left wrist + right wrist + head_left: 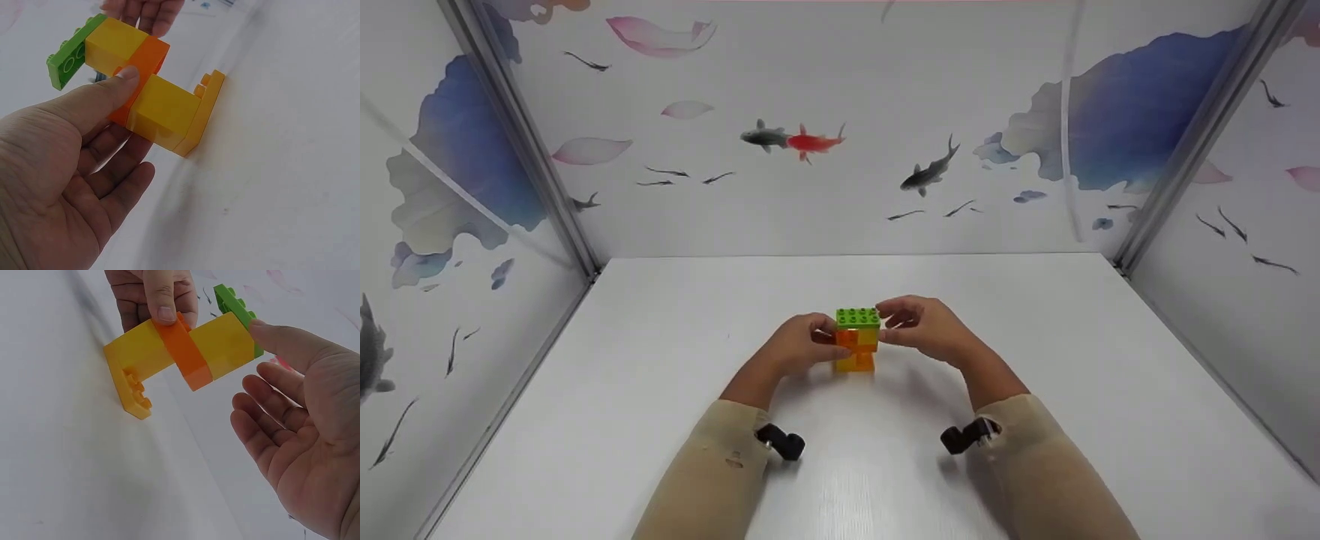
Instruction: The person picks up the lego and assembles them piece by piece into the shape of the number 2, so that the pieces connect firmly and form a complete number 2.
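Note:
A small tower of toy building bricks stands upright at the middle of the table. On top is a green studded plate [858,318], overhanging an upper yellow brick [225,343]. Below that come an orange plate [185,351], a lower yellow brick [166,104] and a yellow-orange base plate [207,109]. My left hand [802,346] pinches the tower near the orange plate, thumb in front. My right hand [926,330] is at the tower's right side, its thumb at the edge of the green plate and its other fingers loosely bent, apart from the bricks.
The white tabletop [675,450] meets a back wall [840,217] printed with fish and petals. Printed side walls with metal corner posts [1192,142] enclose it. A small black camera [781,442] sits on the left wrist, another black camera [969,436] on the right.

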A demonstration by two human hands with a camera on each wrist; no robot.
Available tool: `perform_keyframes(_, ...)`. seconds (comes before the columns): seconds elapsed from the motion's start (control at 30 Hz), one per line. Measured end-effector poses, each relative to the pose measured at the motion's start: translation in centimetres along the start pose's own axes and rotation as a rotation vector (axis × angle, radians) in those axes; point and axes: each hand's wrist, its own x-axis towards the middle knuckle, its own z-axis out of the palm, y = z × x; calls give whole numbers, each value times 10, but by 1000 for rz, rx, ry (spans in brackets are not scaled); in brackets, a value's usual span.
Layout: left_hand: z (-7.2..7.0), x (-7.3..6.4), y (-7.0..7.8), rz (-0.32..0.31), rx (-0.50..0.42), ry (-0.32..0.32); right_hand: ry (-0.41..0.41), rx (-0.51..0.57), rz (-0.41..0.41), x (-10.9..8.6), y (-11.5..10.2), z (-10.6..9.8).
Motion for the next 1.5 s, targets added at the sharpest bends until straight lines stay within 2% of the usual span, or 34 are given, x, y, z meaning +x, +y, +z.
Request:
perform_keyframes(0.47, -1, -3, 2, 23, 2, -1, -33, 19, 57, 8, 14, 14)
perform_keyframes(0.8, -1, -3, -2, 35, 8, 33, 12, 19, 101, 11, 13, 17)
perform_keyframes(1.0, -3, -3, -3, 3, -25, 43, 39, 22, 134, 11, 12, 18)
perform_keyframes(1.37, -2, -1, -1, -28, -3, 84, 87, 113, 194, 11, 9, 20)
perform_keyframes(1.5, -1, 0, -1, -21, -12, 98, 94, 136, 206, 12, 9, 20)
